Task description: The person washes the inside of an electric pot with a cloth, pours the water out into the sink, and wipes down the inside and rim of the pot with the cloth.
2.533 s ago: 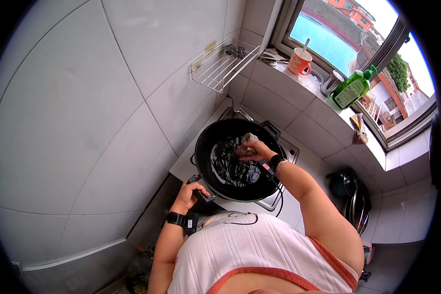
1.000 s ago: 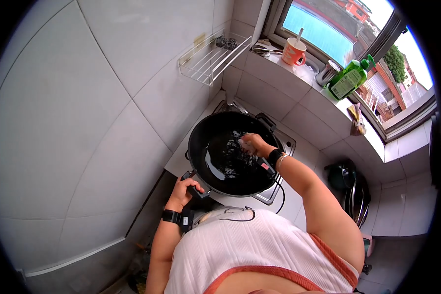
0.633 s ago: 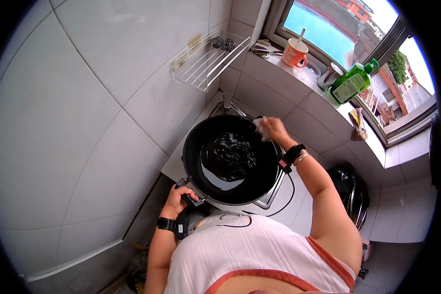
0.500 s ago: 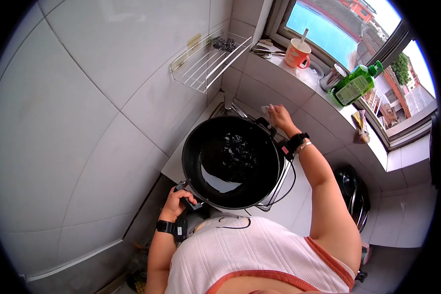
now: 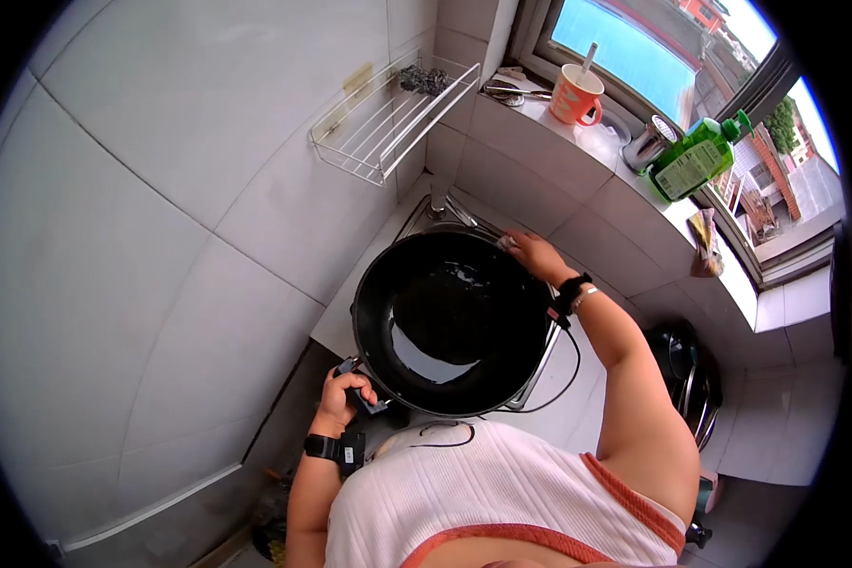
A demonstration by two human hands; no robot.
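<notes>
A deep black wok (image 5: 376, 275) stands over the sink area, with a shallow pool of shiny liquid (image 5: 435, 358) in its bottom. My left hand (image 5: 342, 396) is closed around the wok's near handle (image 5: 373, 407), at the lower left. On the far right rim, my right hand (image 5: 536, 256) is closed over the other handle, which it mostly hides. A small pale scrap (image 5: 507, 243), like cloth or paper, shows at its fingertips. Behind the wok is a metal tap (image 5: 439, 196).
A wire rack (image 5: 380, 142) holding a steel scourer (image 5: 424, 81) hangs on the tiled wall. Along the window sill stand an orange mug (image 5: 575, 95), a metal canister (image 5: 648, 144) and a green pump bottle (image 5: 699, 159). Dark cookware (image 5: 677, 355) is at the right.
My right hand has come down onto the wok's far handle, bringing the pale scrap along. The wok has shifted slightly, and the liquid's reflections have changed. My left hand keeps its grip.
</notes>
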